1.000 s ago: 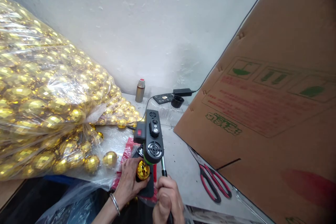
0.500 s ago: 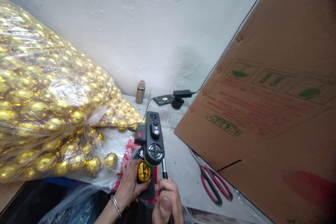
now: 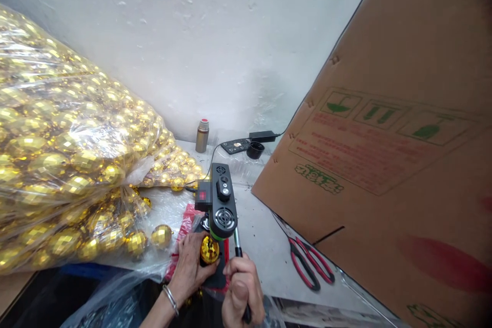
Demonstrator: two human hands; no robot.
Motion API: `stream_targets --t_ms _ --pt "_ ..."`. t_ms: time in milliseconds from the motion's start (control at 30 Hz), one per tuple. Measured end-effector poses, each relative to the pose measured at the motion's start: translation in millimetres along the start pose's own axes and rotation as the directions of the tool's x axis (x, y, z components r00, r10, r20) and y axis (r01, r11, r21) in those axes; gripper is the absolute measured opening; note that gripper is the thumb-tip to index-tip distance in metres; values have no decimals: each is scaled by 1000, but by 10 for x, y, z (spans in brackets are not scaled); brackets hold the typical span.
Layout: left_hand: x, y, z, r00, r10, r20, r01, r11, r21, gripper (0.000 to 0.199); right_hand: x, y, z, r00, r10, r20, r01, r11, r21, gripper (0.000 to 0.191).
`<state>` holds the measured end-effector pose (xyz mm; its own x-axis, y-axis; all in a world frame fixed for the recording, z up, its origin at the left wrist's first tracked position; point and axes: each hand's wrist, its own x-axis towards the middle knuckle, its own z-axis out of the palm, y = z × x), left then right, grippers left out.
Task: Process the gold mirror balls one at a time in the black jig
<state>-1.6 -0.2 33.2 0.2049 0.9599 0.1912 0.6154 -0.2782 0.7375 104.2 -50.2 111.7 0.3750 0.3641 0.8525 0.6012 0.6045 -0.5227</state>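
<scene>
Gold ball (image 3: 209, 250): left hand (image 3: 189, 260) cupping, right hand (image 3: 243, 287) gripping lever (image 3: 237, 241).

The pale table (image 3: 269, 259) carried a black machine (image 3: 222, 200), with red plastic (image 3: 187, 221) beneath it. Left of the machine lay a bulging clear bag (image 3: 139, 170) of gold balls (image 3: 48, 164). Behind the machine stood a metal bottle (image 3: 202, 137); right of it lay red-and-black scissors (image 3: 308, 265).

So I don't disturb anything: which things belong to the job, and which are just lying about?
In the job: gold ball, in left hand; lever, in right hand; black machine; probably bagged balls.
Apparently lying about: scissors, flask, black cup.
</scene>
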Motion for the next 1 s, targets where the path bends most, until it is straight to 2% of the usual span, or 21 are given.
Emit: stream_targets --t_ms 300,500,567,633,700,833,933,1000 --pt "5 3 -10 999 38 -3 -38 999 -32 45 -86 97 -46 999 5 52 -7 999 31 34" --pt "25 -17 23 1000 24 2 -24 1000 0 46 -274 212 -63 990 -63 125 64 998 0 33" --pt "40 -16 26 999 31 -8 -31 999 6 47 -209 145 -57 996 -7 91 4 1000 29 33" --pt "37 -12 19 999 39 -14 -39 999 5 48 -32 11 -60 994 88 67 -94 992 84 33" --pt "-11 -22 7 999 51 -18 -51 999 3 48 219 -147 -73 971 189 144 -202 977 75 28" --pt "-241 -143 -50 989 145 -8 -144 988 48 57 600 -345 -108 966 138 218 -156 985 68 25" --pt "-328 -262 -217 958 287 22 -286 945 158 69 592 -344 -117 969 95 227 -110 992 58 24" --pt "-232 -303 -423 944 328 36 -326 908 264 56 502 -317 -117 972 85 217 -100 993 58 25"
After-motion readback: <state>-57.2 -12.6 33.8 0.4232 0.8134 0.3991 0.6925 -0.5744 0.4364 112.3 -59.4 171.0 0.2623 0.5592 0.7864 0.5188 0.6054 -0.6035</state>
